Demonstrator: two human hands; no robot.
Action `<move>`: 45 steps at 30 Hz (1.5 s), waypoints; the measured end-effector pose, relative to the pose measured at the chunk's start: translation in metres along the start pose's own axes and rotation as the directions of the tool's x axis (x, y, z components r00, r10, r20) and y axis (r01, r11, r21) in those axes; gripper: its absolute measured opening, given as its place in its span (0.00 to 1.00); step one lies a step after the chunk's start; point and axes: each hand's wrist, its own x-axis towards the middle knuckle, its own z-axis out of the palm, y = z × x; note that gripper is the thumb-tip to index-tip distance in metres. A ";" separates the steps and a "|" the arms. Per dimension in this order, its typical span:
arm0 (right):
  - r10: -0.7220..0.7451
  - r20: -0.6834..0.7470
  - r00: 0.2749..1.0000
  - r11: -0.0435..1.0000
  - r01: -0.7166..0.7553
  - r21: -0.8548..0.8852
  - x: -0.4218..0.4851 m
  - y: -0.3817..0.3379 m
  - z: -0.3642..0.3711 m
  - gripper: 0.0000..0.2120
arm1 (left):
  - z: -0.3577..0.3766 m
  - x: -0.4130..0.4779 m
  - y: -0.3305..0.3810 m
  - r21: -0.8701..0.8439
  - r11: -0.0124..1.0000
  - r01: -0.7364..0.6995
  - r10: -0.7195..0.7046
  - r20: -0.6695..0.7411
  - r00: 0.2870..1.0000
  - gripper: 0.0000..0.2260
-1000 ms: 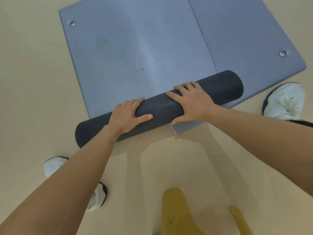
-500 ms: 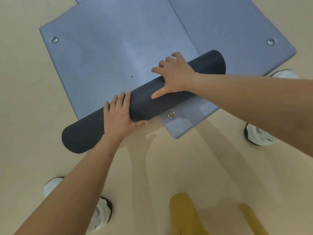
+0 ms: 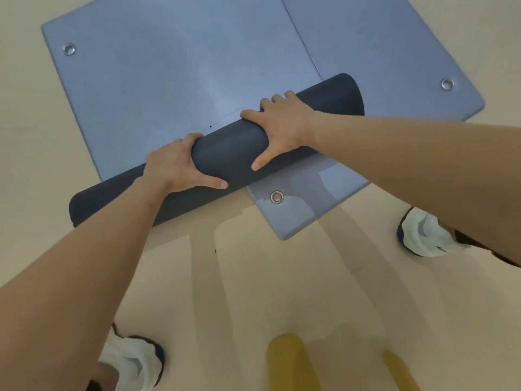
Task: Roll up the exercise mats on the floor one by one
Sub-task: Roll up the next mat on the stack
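A dark grey rolled mat lies slantwise across the near corner of a flat blue-grey mat with metal eyelets. The roll's left end hangs over the bare floor. My left hand grips the roll left of its middle, with fingers curled over the far side and the thumb along the near side. My right hand wraps over the top further right, its thumb pointing down the near face.
A second blue-grey panel adjoins the flat mat along a seam on the right. My white shoes stand on the beige floor, the right shoe beside the mat corner and the left shoe near the bottom. Two yellow shapes show at the bottom edge.
The dark roll has moved away from me onto the blue mat, uncovering the near corner eyelet. My left hand went from lying flat to wrapping over the roll.
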 end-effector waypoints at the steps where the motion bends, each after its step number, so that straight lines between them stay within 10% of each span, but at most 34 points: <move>1: -0.015 -0.005 1.000 1.000 0.015 0.004 0.002 0.001 -0.002 0.58 | -0.001 0.001 -0.001 -0.011 1.000 0.002 -0.002 -0.005 1.000 0.52; 26: -0.076 0.286 0.955 0.995 0.055 0.082 -0.182 -0.079 0.101 0.50 | 0.133 -0.183 0.069 -0.115 0.993 0.013 0.014 0.228 0.974 0.45; 37: -0.171 -0.143 0.975 0.983 0.160 -0.088 -0.226 -0.093 0.136 0.47 | 0.128 -0.165 0.057 -0.155 0.987 0.048 0.001 0.306 0.952 0.45; 45: -0.098 0.022 0.995 0.987 0.100 -0.126 -0.219 -0.097 0.158 0.53 | 0.118 -0.151 0.043 -0.216 0.973 0.083 -0.045 0.175 0.984 0.46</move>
